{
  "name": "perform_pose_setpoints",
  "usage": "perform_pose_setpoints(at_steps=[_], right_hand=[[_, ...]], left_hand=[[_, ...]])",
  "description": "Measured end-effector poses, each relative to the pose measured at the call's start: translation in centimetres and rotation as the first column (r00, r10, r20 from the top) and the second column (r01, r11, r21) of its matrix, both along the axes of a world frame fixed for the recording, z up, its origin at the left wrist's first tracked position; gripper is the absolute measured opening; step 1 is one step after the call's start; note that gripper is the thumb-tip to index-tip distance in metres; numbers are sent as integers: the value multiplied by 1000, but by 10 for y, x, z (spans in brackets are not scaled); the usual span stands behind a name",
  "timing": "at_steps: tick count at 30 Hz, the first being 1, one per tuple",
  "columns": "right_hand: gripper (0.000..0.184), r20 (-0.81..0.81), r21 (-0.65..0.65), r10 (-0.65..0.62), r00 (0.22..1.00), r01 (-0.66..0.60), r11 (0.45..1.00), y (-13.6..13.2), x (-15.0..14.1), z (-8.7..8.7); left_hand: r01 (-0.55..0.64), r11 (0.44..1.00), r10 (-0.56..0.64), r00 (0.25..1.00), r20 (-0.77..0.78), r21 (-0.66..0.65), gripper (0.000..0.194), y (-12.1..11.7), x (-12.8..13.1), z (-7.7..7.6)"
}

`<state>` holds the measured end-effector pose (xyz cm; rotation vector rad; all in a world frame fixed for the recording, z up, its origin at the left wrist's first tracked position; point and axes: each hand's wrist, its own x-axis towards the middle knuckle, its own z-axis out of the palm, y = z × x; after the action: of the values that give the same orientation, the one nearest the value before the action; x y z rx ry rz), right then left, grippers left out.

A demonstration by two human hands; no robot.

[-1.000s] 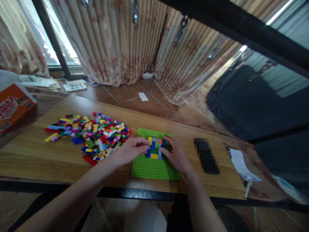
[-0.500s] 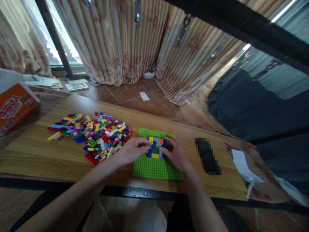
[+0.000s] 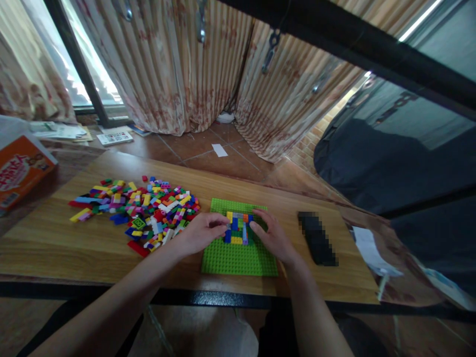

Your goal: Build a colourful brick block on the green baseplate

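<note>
Brick build: multicoloured, low, on the far half of the green baseplate. Left hand: at the build's left edge, fingers nearly together; whether a brick is between them, cannot tell. Right hand: fingers spread and curved beside the right edge, no brick seen in them. Baseplate: flat on the worktop. Loose bricks: heaped left, near the baseplate. Black flat object: right. Likely risks: uneven pressing could lift a brick; a sideways push could slide the baseplate; a dragging left wrist could scatter the heap.
</note>
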<state>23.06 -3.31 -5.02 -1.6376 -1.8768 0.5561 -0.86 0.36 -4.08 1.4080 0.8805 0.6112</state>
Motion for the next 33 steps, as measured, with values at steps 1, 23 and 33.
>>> perform_pose_setpoints(at_steps=[1,23,33], right_hand=[[50,-7,-4,8,1000,-8,1000,0,1,1],[69,99,-26,-29,995,32,999,-4,-1,-16],[63,62,-20,-34,998,35,999,-6,-5,-17]], left_hand=[[3,1000,-3,1000,2,-5,27,0,0,-1],[-36,981,51,996,-78,189,21,-4,1,-4],[-299,911,323,945,-42,286,27,23,-53,21]])
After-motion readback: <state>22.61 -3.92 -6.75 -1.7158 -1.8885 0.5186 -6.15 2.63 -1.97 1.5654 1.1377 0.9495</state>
